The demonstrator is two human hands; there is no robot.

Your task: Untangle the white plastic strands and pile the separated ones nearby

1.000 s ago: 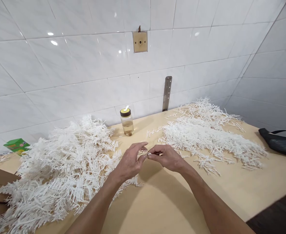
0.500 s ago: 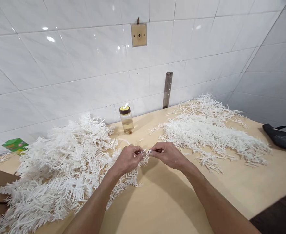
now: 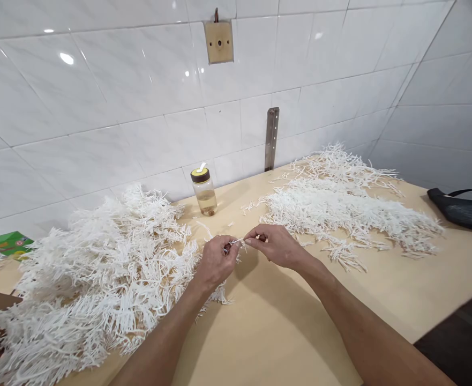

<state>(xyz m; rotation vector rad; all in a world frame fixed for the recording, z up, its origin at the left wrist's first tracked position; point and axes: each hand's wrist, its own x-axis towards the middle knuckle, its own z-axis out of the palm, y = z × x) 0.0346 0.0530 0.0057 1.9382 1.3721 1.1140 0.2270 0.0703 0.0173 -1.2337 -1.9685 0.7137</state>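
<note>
Closed from its earlier spread pose, the left hand [image 3: 217, 260] now pinches thin white strands [image 3: 238, 244] between thumb and fingers. Facing it, the right hand [image 3: 278, 245] pinches at their other end, its fingertips just beside the left's. Both work low over the surface [image 3: 284, 332], a smooth, pale wood-coloured top with soft arm shadows across it.

Left of the hands rises a big, fluffy left heap [image 3: 111, 268] of white, branching, stringy pieces, tangled and frilled. A flatter right heap [image 3: 340, 209] of the same stuff spreads to the right, its edges fraying into loose sprigs.

Behind, glossy tiles with faint grey veining cover the wall [image 3: 139, 91], which bears a square, yellowish plate [image 3: 219, 42]. A narrow metal strip [image 3: 271, 139] with small holes stands against it. Near the wall, a clear, round jar [image 3: 204, 195] with a dark-rimmed yellow lid holds pale liquid. A green packet [image 3: 9, 244] sits at far left, a black bag [image 3: 464, 209] at far right.
</note>
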